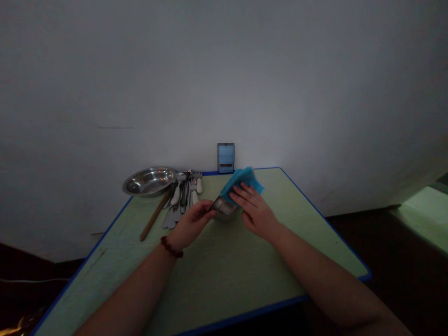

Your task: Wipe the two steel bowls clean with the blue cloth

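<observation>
Blue folded cloth, held under fingers of the right hand, overlapped the grey metal container, left hand pinching its left edge.

Small upright screen by wall

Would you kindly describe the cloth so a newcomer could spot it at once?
Start at the pale green table. Toward its far side, the left hand holds a metal container, and the right hand rests on the cloth against it. The cloth's bright blue sets it apart from the grey metal.
</observation>
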Motion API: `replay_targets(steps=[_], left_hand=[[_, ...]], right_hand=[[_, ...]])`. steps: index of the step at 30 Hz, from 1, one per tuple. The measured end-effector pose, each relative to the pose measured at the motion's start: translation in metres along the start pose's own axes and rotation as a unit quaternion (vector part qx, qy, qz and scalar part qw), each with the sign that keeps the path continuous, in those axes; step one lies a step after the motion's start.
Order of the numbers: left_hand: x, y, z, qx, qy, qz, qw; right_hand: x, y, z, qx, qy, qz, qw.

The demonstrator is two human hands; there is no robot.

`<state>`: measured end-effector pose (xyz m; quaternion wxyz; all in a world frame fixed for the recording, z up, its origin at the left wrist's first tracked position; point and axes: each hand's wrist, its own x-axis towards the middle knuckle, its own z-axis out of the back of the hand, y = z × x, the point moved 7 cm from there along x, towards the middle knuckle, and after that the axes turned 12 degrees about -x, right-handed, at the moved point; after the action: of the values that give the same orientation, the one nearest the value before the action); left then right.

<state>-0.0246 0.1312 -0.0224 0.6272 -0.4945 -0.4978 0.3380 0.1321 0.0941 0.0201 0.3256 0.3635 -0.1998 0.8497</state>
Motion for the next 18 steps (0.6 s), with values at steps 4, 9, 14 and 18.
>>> replay_targets(steps=[4, 9, 14, 18], left_hand=[[0.0005, 0.0006, -0.0002, -0.011, 0.001, 0.004, 1.0], [0.0012, 0.0008, -0.0005, -0.019, 0.005, -0.006, 1.0], [0.0006, 0.0017, 0.0019, -0.009, -0.01, -0.002, 1.0], [-0.0001, -0.0002, 0.0018, 0.012, -0.007, -0.004, 1.0]], right_hand=[[0.0005, 0.001, 0.0008, -0.008, 0.002, 0.007, 1.0], [0.0013, 0.0017, 0.0022, -0.01, 0.0, 0.007, 1.0], [0.0008, 0.001, 0.0026, -0.009, -0.008, 0.002, 1.0], [-0.0002, 0.0001, 0.0015, -0.008, -0.008, -0.002, 1.0]])
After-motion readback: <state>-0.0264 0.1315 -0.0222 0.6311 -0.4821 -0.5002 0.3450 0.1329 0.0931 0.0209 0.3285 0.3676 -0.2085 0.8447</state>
